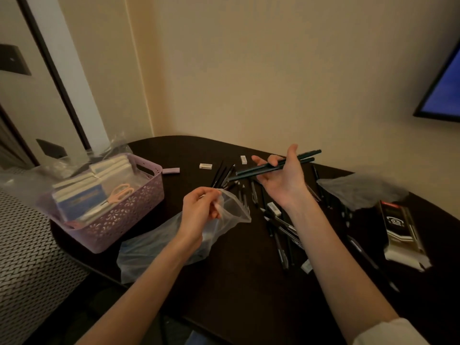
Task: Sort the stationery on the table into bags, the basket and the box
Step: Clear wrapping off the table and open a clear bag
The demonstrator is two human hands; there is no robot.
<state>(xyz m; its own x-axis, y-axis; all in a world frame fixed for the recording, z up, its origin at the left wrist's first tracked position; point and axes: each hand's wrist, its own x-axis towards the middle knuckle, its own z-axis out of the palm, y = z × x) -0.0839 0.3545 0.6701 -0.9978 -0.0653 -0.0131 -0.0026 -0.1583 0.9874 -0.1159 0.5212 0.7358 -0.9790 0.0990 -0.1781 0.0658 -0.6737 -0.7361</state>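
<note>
The basket [146, 195] at far left already holds notebooks and scissors; the right hand [282, 175] grips several pencils [263, 168], the left hand [199, 210] pinches the bag [159, 245] open; many pens [281, 227] remain on the tabletop [236, 282].

The left hand [199, 207] pinches the mouth of a clear plastic bag [159, 247] that trails over the near edge of the dark bench [239, 295]. The right hand [281, 175], palm up, holds a few dark green pencils [276, 165] above a scatter of black pens [281, 227] and white erasers [205, 166]. At the left stands a purple basket [129, 210] holding notebooks [87, 195] and pink scissors [119, 192]. A lead box [398, 227] lies at the right.
</note>
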